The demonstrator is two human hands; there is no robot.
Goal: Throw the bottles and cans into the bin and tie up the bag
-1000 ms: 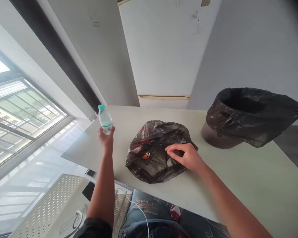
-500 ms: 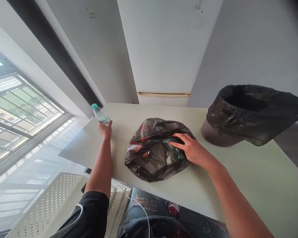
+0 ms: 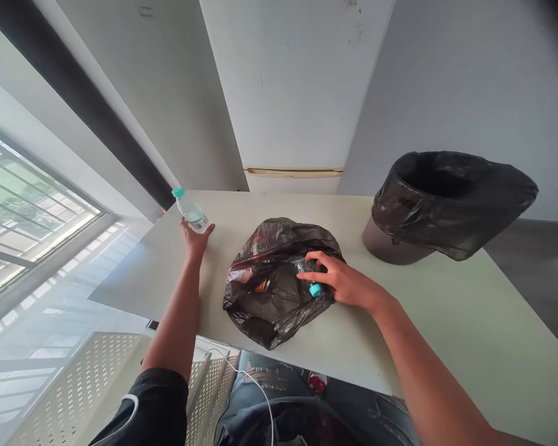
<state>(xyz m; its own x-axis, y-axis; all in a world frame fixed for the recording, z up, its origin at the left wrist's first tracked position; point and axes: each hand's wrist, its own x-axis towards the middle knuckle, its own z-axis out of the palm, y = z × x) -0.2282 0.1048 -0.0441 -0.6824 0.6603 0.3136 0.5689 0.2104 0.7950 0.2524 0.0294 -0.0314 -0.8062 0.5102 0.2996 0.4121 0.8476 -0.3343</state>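
Note:
My left hand (image 3: 194,235) grips the base of a clear water bottle (image 3: 190,209) with a teal cap, tilted near the table's far left corner. My right hand (image 3: 339,280) is closed on a second small bottle (image 3: 308,277) with a teal cap, at the mouth of a crumpled black plastic bag (image 3: 274,282). The bag lies open on the pale table (image 3: 446,322), with something orange showing inside it.
A brown bin lined with a black bag (image 3: 446,198) stands at the table's far right. A white fridge (image 3: 283,93) is behind the table. A window (image 3: 23,204) fills the left. My knees and a white cable (image 3: 255,384) show below the near edge.
My right hand went into the bag's mouth and closed on a teal-capped bottle, which now shows. My left hand carried its bottle farther away and tilted it. The view shifted right.

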